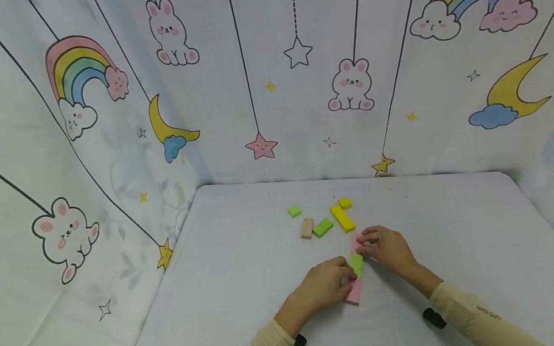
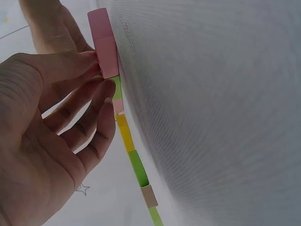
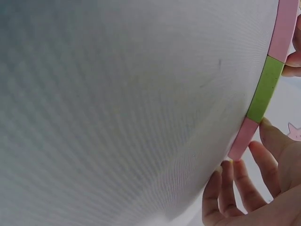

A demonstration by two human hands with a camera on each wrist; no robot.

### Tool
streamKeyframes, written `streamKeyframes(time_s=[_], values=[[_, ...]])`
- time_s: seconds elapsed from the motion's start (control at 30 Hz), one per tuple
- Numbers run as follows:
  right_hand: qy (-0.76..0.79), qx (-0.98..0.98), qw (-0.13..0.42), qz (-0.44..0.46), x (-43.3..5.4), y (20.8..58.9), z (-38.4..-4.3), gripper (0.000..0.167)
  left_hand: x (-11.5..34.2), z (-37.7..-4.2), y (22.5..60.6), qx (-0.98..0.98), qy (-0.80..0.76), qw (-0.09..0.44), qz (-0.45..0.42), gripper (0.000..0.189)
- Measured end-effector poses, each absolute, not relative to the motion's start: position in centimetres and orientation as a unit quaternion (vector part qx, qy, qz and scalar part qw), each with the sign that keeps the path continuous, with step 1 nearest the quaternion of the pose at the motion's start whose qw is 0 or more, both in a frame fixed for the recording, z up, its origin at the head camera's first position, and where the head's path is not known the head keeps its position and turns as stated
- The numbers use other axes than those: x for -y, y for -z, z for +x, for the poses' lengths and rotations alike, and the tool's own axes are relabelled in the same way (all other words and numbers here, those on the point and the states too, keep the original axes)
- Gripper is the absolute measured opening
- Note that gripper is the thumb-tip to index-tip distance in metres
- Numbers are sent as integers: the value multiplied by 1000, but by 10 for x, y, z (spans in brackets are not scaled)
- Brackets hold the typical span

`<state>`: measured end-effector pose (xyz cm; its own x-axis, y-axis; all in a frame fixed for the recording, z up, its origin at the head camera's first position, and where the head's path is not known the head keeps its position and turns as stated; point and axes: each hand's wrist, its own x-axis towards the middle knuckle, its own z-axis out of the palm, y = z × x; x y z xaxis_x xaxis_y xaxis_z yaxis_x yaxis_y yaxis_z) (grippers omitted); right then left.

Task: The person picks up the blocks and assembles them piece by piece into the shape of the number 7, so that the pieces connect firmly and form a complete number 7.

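Two pink blocks and a light green block (image 1: 357,264) form a straight line on the table, the green one between the pink ends. My left hand (image 1: 325,283) holds the near pink block (image 1: 354,293) at its far end, with fingertips right at the seam to the green block. The left wrist view shows the left thumb on that pink block's edge. At the line's other end, my right hand (image 1: 387,247) pinches the far pink block (image 3: 243,139), its thumb by the green seam and its other fingers around the far end.
Beyond the line lie a long yellow block (image 1: 342,218), a small yellow block (image 1: 345,203), a green block (image 1: 322,227), a tan block (image 1: 306,228) and a small green block (image 1: 295,211). The white-covered table (image 1: 203,260) meets patterned fabric walls behind and beside it.
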<state>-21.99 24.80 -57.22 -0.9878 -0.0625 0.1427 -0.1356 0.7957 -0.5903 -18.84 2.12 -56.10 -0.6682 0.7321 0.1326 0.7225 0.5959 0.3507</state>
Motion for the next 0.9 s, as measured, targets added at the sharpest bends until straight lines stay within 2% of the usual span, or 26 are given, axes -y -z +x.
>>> streamKeyframes(time_s=[0.4, 0.67, 0.9], values=[[-313, 946, 63, 60, -248, 573, -219, 30, -23, -193, 554, -893, -171, 23, 415, 19], [-302, 949, 62, 61, -251, 573, -220, 25, -27, -195, 552, -901, -142, 25, 409, 35], [-283, 953, 78, 78, -249, 572, -220, 19, -28, -196, 549, -898, -141, 25, 415, 34]])
